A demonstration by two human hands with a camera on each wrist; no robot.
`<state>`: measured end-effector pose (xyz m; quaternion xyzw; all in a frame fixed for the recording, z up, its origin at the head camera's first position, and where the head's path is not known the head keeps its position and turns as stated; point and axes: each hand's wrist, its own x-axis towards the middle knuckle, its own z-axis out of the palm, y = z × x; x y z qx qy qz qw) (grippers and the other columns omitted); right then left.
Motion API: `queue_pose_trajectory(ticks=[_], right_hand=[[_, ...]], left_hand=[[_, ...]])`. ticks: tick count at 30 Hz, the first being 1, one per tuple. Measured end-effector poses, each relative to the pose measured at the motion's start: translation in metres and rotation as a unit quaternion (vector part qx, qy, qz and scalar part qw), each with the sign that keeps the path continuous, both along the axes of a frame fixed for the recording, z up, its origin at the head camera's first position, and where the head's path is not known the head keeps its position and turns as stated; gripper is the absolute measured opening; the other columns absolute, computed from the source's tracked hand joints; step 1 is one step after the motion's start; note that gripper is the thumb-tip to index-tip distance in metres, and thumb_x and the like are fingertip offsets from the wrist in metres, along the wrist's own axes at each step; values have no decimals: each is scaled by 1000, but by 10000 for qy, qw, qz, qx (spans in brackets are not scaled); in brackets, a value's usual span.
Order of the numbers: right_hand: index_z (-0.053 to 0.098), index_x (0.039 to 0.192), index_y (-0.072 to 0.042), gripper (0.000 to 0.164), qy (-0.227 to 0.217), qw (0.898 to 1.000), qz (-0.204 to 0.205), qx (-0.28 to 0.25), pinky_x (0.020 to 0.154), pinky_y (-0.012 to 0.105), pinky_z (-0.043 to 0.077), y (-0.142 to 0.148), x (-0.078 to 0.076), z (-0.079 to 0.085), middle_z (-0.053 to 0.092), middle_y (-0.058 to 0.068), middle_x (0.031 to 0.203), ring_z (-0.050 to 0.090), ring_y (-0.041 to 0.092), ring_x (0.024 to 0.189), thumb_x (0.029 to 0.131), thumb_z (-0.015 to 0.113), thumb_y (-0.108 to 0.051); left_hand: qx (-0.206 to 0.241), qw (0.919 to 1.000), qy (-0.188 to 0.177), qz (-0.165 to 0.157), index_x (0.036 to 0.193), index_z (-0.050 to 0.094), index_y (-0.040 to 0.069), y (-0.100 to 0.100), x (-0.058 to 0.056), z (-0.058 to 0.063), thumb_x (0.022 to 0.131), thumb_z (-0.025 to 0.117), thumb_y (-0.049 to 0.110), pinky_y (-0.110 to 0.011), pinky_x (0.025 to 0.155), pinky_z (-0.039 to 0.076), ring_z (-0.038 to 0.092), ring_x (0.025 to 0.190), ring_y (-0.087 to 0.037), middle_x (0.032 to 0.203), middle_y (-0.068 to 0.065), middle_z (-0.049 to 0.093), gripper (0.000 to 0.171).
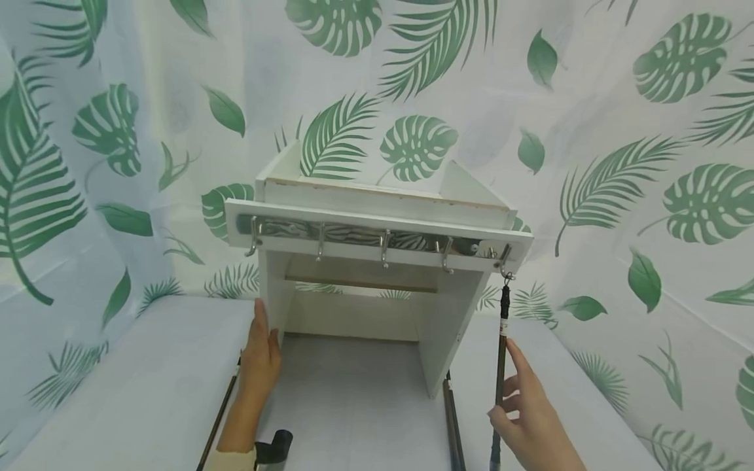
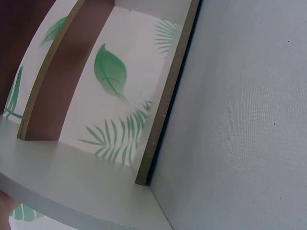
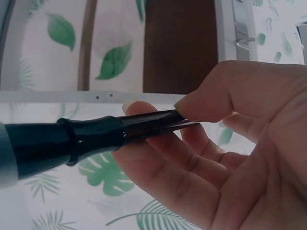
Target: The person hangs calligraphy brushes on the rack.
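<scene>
A calligraphy brush [image 1: 501, 366] hangs by its loop from the rightmost hook [image 1: 504, 261] of a white rack [image 1: 383, 209]. My right hand [image 1: 530, 405] pinches its dark handle between thumb and fingers. In the right wrist view, the brush's flared black ferrule [image 3: 96, 141] and pale bristles [image 3: 7, 158] point left. My left hand [image 1: 259, 360] rests with straight fingers against the left side panel [image 1: 273, 294] of the rack. The left wrist view shows that panel's inner face [image 2: 91, 177], with only a bit of the hand [image 2: 5, 206] at the edge.
The other metal hooks, such as the middle hook [image 1: 385, 252], hold nothing. More brushes lie on the white table: one brush [image 1: 220, 415] left of the rack, and dark brush handles [image 1: 452, 418] by its right panel. Behind stands a leaf-patterned curtain [image 1: 471, 137].
</scene>
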<state>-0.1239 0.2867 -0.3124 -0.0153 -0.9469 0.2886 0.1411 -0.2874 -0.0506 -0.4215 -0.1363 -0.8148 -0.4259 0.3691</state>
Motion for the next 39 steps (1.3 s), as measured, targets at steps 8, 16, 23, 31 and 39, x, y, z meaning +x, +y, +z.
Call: queue_pose_trajectory(ticks=[8,16,23,31,39], right_hand=[[-4,146,-12,96,-575,9981,-208,-105,60,32,53,0,-10,-4,45,16,97,59,15,73,74,56,5],[1,146,-9,94,-165,9997,-88,-164,58,28,51,0,-14,-11,47,14,94,58,13,72,73,58,7],[1,145,-5,92,-126,9995,-56,-293,62,33,51,-4,-19,-14,48,14,92,60,15,73,74,59,6],[1,145,-5,92,302,9988,13,-395,59,24,51,-9,-28,-22,48,11,90,57,14,75,75,59,7],[2,146,-5,90,730,9956,0,-587,63,30,55,-10,-42,-35,48,12,91,63,23,82,76,59,7]], left_hand=[[-9,9999,-168,26,147,5,5,-1,0,-2,92,41,-5,-58,95,35,34,123,-50,141,-33,26,66],[-31,9998,-198,42,147,5,4,0,3,1,92,41,-5,-58,94,36,35,122,-50,140,-33,27,66],[-41,9999,-109,90,146,6,4,0,1,0,91,42,-6,-57,95,35,35,123,-49,140,-33,27,67],[-2,10000,31,67,146,8,1,3,4,0,90,43,-8,-60,91,37,37,119,-52,138,-35,28,67],[-147,9979,616,138,147,8,5,1,1,1,85,46,-13,-61,85,41,41,115,-53,135,-35,32,74]])
